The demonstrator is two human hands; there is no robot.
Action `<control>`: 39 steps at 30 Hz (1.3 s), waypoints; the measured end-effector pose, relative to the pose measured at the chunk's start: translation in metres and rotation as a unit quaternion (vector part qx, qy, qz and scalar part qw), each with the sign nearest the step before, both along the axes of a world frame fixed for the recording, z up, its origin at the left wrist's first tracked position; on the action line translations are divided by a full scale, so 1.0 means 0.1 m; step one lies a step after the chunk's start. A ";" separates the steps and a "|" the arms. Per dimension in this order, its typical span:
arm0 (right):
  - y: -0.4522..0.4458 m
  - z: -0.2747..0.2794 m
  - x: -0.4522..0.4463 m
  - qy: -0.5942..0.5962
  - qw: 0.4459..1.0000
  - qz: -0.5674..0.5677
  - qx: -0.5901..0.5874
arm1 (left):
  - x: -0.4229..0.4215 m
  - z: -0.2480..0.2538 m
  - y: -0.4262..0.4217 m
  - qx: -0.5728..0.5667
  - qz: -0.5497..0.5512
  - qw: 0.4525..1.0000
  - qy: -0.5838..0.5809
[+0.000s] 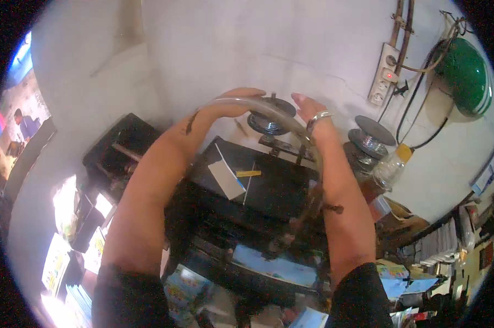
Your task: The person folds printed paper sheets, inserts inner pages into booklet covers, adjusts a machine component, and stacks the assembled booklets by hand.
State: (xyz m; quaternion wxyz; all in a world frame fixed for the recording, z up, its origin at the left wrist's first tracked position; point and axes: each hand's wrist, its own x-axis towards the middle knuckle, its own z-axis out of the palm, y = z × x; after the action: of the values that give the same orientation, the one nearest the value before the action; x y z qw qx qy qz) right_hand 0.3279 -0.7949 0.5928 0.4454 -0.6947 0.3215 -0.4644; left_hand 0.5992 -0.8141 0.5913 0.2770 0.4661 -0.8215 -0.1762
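A spool of dark wire (269, 124) stands upright on a spindle at the back of a black machine (280, 175), between my two hands. My left hand (240, 101) reaches to the spool's left side, its fingers stretched out and partly behind a curved, see-through tube (282, 116). On the spool's right, my right hand (308, 107) is held up with straight fingers. Whether either hand touches the spool I cannot tell. A beige card (225, 180) and a short yellow strip (248, 173) lie on the machine's black top.
More wire spools (370, 136) are stacked at the right, near a plastic bottle (390, 169). A power strip (384, 74) and a green lamp shade (465, 76) are on the wall. Printed booklets (187, 284) lie below. A person (25, 124) is outside at the far left.
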 end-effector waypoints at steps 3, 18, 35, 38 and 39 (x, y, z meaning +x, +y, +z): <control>0.04 -0.10 -0.14 -0.061 0.996 -0.029 0.055 | 0.01 0.02 0.10 0.044 0.002 0.997 0.063; 0.58 -0.32 -0.32 -0.063 0.969 -0.236 -0.043 | 0.19 -0.07 0.13 0.047 0.002 0.994 0.096; 3.12 1.15 -0.91 -0.302 0.915 0.179 -0.198 | 0.48 -0.29 -0.21 0.076 -0.035 0.994 0.076; 3.20 1.08 -1.09 -0.307 0.916 0.162 -0.202 | 0.66 -0.32 -0.41 0.029 -0.038 0.998 -0.034; 3.25 1.04 -1.17 -0.305 0.919 0.152 -0.200 | 0.70 -0.28 -0.51 0.000 -0.052 0.996 -0.078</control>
State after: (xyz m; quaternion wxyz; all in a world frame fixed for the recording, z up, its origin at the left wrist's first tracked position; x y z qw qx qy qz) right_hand 0.2110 -0.4695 0.6967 0.4391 -0.6342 -0.0386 -0.6352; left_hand 0.6696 -0.8655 0.5629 0.2021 0.4350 -0.8639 -0.1536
